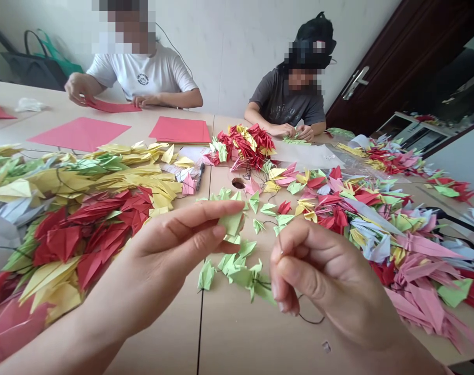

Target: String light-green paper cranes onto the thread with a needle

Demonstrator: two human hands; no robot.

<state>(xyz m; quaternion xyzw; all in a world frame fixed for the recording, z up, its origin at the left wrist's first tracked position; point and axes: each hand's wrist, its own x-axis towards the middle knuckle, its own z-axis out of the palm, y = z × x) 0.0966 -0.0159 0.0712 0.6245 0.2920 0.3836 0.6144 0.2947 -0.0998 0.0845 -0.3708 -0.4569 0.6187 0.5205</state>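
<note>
My left hand (174,250) pinches a small green folded paper crane (232,223) between thumb and forefinger, held above the table. My right hand (318,276) is closed in a pinch on a thin needle (280,244), with a dark thread (309,319) trailing below it. Under both hands lies a string of small green cranes (240,268) on the wooden table (229,333).
Heaps of red, yellow and green paper cranes (80,208) lie left; pink, red and white ones (396,234) lie right. Red paper sheets (80,133) lie at the back. Two people sit across, folding paper. A door (377,62) is at the back right.
</note>
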